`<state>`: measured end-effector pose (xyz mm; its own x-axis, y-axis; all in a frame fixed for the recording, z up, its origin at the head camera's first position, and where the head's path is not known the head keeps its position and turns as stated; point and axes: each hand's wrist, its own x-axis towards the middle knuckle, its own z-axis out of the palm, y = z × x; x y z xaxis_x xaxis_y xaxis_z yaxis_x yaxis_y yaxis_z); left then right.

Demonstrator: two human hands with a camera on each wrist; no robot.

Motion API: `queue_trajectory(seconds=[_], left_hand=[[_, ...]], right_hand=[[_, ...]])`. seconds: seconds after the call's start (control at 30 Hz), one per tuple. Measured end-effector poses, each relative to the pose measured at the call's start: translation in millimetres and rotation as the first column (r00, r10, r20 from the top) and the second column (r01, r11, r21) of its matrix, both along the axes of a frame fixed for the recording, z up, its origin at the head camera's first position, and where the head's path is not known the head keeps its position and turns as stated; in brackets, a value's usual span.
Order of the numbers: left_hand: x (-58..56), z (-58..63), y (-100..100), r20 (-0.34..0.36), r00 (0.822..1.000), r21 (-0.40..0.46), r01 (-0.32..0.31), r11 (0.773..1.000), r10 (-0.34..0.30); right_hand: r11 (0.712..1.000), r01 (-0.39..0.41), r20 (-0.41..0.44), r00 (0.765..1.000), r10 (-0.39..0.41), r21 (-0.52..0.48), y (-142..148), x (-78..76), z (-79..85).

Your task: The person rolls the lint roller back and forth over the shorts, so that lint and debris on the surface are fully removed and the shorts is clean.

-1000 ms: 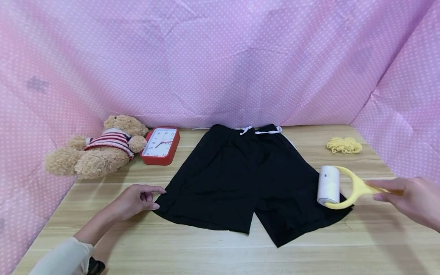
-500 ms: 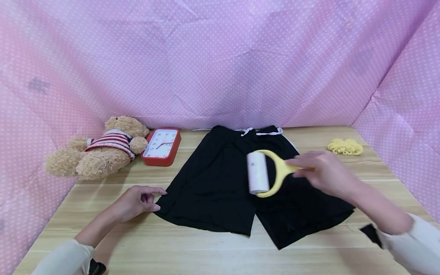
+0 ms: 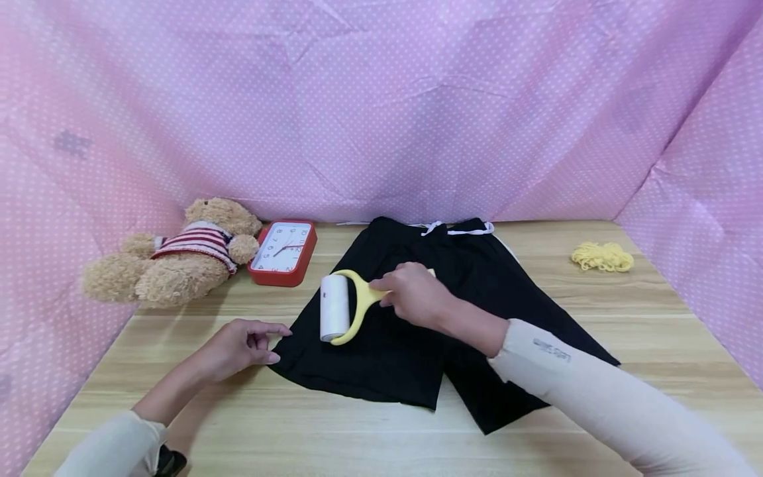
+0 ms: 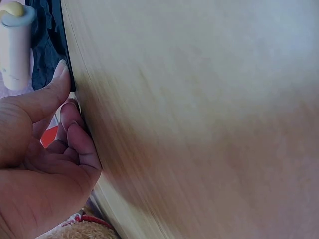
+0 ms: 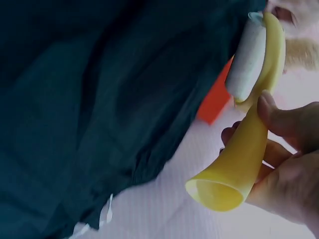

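Gripping the lint roller point(image 3: 335, 309), the right hand point(image 3: 414, 295) holds it at the shorts point(image 3: 381, 371), spread forward from the back edge of the tabletop point(image 3: 536, 238) (head view); the left hand point(image 3: 235, 346) has thumb point(image 3: 265, 358) and forefinger point(image 3: 271, 328) apart. Left wrist view: the thumb meets the hem point(image 4: 62, 50); light pressure could let cloth bunch. Right wrist view: fingers point(image 5: 275, 152) encircle the handle point(image 5: 232, 162).

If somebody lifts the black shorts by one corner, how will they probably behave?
The black shorts would probably hang limp, since soft folds show in them. They seem light for their size: the hem lies thin on the table.
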<state>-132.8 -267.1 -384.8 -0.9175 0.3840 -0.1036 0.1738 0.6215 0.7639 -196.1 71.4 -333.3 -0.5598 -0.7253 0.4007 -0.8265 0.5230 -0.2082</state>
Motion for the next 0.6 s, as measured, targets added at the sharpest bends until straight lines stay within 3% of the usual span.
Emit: queue_trajectory(seconds=[0.23, 0.43, 0.6], left_hand=[[-1.0, 1.5, 2, 0.004, 1.0, -0.008, -0.012, 1.0, 0.012], [-0.9, 1.3, 1, 0.014, 1.0, -0.011, -0.013, 1.0, 0.013], [-1.2, 0.6, 0, 0.022, 1.0, 0.003, -0.005, 1.0, 0.005]], right_hand=[[0.999, 0.044, 0.096, 0.994, -0.045, 0.013, -3, 0.5, -5.6], [0.997, 0.072, 0.083, 0.994, -0.07, -0.02, 33, 0.6, -6.3], [0.992, 0.121, 0.146, 0.983, -0.112, -0.048, 71, 5.4, -9.2]])
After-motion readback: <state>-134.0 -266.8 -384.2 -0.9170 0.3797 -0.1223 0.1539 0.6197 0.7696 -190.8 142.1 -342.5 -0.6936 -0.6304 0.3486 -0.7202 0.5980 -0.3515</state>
